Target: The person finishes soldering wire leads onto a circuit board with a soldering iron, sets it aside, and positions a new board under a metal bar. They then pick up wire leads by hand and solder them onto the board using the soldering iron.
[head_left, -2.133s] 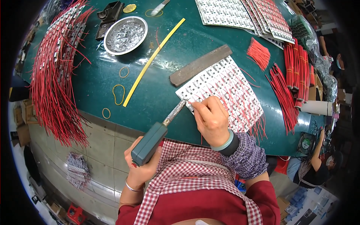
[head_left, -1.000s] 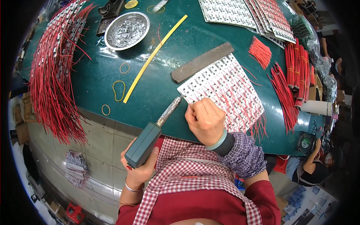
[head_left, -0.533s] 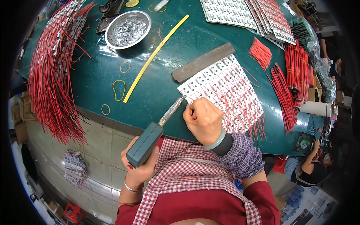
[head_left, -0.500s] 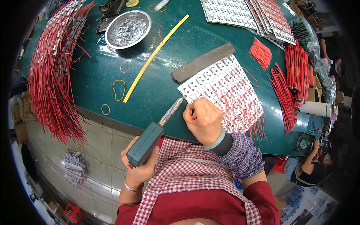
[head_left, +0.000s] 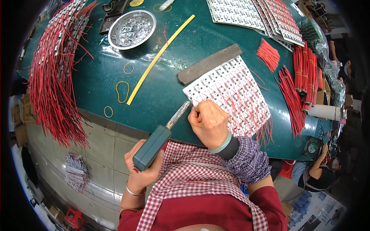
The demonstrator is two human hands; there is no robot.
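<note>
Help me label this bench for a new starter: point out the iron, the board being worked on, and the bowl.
Iron (head_left: 152,148): head view, on its green body.
Board (head_left: 211,83): head view, on its upper-left face.
Bowl (head_left: 125,48): head view, on its near rim.

Left hand (head_left: 149,171) curled, right hand (head_left: 210,121) pinched (turned downward)

We can read no words or numbers. Round green-and-white label (head_left: 313,147) on black square-edged object (head_left: 307,153) at table's right: too small for us. Dark markings on flat white rectangular circuit-board panel (head_left: 230,89): no lettering we can make out.
</note>
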